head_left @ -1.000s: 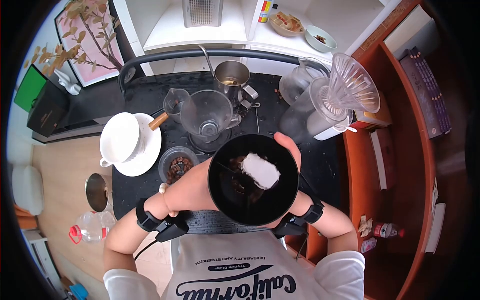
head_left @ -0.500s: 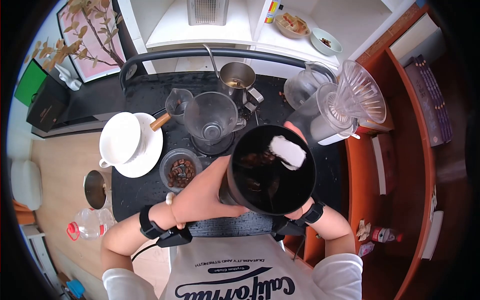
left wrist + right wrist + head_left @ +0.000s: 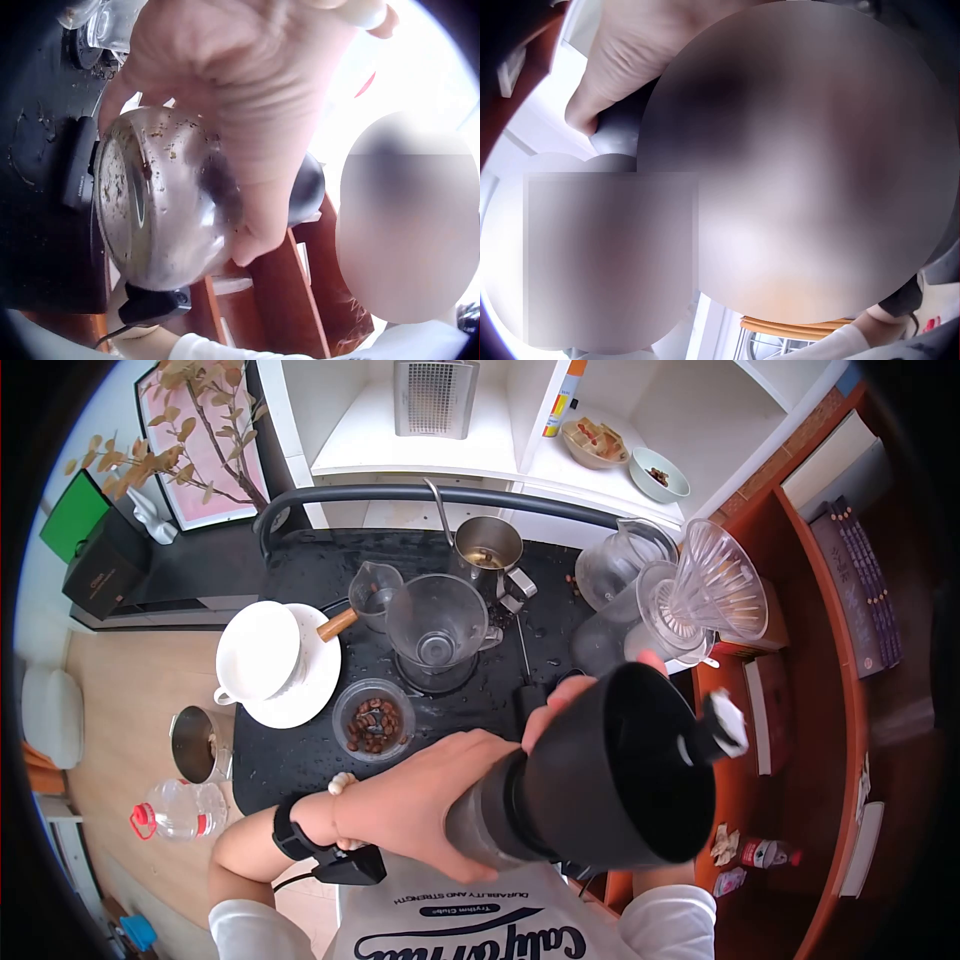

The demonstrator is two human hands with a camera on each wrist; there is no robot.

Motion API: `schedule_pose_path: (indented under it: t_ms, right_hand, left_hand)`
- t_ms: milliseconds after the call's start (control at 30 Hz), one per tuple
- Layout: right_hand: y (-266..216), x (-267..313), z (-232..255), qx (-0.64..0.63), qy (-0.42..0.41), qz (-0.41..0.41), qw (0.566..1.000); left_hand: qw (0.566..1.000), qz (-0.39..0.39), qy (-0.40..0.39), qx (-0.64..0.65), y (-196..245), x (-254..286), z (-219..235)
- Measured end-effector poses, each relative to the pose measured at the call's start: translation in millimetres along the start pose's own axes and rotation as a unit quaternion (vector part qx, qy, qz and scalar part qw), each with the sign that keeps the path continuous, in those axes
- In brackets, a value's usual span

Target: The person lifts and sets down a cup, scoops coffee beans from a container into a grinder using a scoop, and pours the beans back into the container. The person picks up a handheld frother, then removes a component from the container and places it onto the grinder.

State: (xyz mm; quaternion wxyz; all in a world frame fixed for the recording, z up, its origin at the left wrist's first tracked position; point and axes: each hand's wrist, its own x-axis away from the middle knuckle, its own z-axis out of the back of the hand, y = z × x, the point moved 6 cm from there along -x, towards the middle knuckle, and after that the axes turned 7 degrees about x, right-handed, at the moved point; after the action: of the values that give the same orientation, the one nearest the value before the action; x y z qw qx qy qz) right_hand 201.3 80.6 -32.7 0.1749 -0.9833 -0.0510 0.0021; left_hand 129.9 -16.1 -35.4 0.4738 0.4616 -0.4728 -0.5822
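My left hand (image 3: 420,795) grips the glass jar (image 3: 161,195) of a hand coffee grinder (image 3: 615,770), its thumb and fingers round the side. Brown flecks cling to the glass. From behind, my right hand (image 3: 641,56) holds the grinder's black hopper; in the head view only its fingers (image 3: 560,705) show past the rim. The grinder is tilted, its wide mouth to the right, and a black post (image 3: 710,735) with a white end stands out of it. Blur hides much of the right wrist view. A black handle (image 3: 79,165) with a metal rod lies on the table behind the grinder.
On the black table (image 3: 290,760) are a tub of coffee beans (image 3: 374,722), a white cup (image 3: 258,650) on a saucer, a clear dripper (image 3: 437,625), a small beaker (image 3: 375,595), a metal kettle (image 3: 487,550) and a ribbed dripper (image 3: 712,585). Right stands a brown bookcase (image 3: 735,690).
Both hands have moved the grinder right and tipped it from mouth-up to sideways. Brown pieces seen inside the hopper earlier no longer show. The glass jar and the black handle have come into sight.
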Motion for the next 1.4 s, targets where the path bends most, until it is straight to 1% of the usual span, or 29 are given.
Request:
schedule_pose_path:
  t_ms: [33,67,133,167,300,333,400,433,467,500,533,600,667,767,800,867,900,933,1000,1033,1067,1133,1167,1200,1233,1267,1300,1333,1400]
  right_hand:
    - [4,-1,-4,0.001,-0.002,-0.001,1.0]
    - [0,-1,-15,0.081,-0.023,0.097,0.992]
    - [-7,7,-43,0.235,-0.066,0.287,0.926]
    - [-10,5,-49,0.238,-0.068,0.287,0.925]
    - [-43,9,-66,0.29,-0.02,0.412,0.864]
    - [-45,11,-57,0.291,-0.024,0.41,0.864]
    - [-50,16,-14,0.33,0.103,0.388,0.854]
    - [-47,17,-18,0.33,0.099,0.385,0.856]
    - [-44,18,-19,0.322,0.13,0.364,0.864]
    - [-41,19,-18,0.313,0.163,0.343,0.871]
    - [-42,20,-9,0.312,0.162,0.343,0.871]
    - [-43,28,-15,0.427,-0.024,0.449,0.784]
    - [-42,29,-13,0.416,-0.016,0.445,0.793]
    - [-43,32,-11,0.383,0.007,0.434,0.815]
    - [-43,33,-10,0.373,0.015,0.43,0.822]
    - [-43,37,-8,0.352,0.032,0.422,0.835]
    - [-43,39,-7,0.341,0.042,0.419,0.841]
    - [-43,41,-6,0.329,0.052,0.415,0.847]
    - [-43,45,-3,0.306,0.07,0.407,0.858]
    - [-42,48,-1,0.293,0.08,0.403,0.863]
    - [-42,49,1,0.281,0.088,0.399,0.869]
    - [-40,52,3,0.266,0.097,0.394,0.874]
    - [-40,55,9,0.252,0.135,0.39,0.875]
    - [-41,57,14,0.238,0.172,0.385,0.875]
    - [-42,60,14,0.237,0.171,0.386,0.875]
    - [-43,63,19,0.19,0.198,0.381,0.883]
    - [-43,66,23,0.142,0.225,0.374,0.888]
    - [-44,65,21,0.141,0.224,0.376,0.888]
    - [-47,66,3,0.372,0.293,0.409,0.78]
  left_hand:
    - [0.999,-0.003,-0.019,0.03,4,1,0]
    - [0.999,-0.005,-0.018,0.028,3,1,3]
    - [0.984,-0.016,-0.149,0.093,0,4,-10]
    - [0.98,-0.071,-0.161,0.089,6,3,-11]
    - [0.986,-0.077,-0.149,-0.016,17,6,-7]
    - [0.986,-0.078,-0.146,-0.019,18,7,-3]
    - [0.994,-0.072,-0.076,-0.032,19,12,13]
    - [0.995,-0.072,-0.046,-0.051,27,16,23]
    - [0.995,-0.071,-0.042,-0.053,34,22,29]
    - [0.995,-0.047,0.012,-0.092,37,28,40]
    - [0.989,-0.023,0.066,-0.131,40,34,52]
    - [0.95,-0.039,0.141,-0.274,53,41,69]
    - [0.903,-0.048,0.213,-0.37,62,39,83]
    - [0.785,-0.078,0.245,-0.563,72,24,93]
    - [0.785,-0.08,0.244,-0.563,70,18,98]
    - [0.635,-0.127,0.21,-0.732,66,5,93]
    - [0.609,-0.133,0.207,-0.754,62,-2,92]
    - [0.61,-0.135,0.206,-0.753,56,-6,93]
    - [0.549,-0.174,0.146,-0.804,45,-15,84]
    - [0.546,-0.171,0.132,-0.809,44,-17,82]
    - [0.546,-0.173,0.13,-0.809,46,-18,82]
    - [0.58,-0.167,0.134,-0.786,53,-18,83]
    - [0.58,-0.167,0.133,-0.786,57,-16,82]
    - [0.612,-0.151,0.161,-0.759,64,-11,86]
    - [0.643,-0.136,0.189,-0.73,69,-7,88]
    - [0.643,-0.136,0.188,-0.73,72,-3,81]
    - [0.739,-0.122,0.25,-0.614,75,6,81]
    - [0.814,-0.105,0.304,-0.483,73,15,80]
    - [0.901,-0.058,0.287,-0.32,50,30,65]
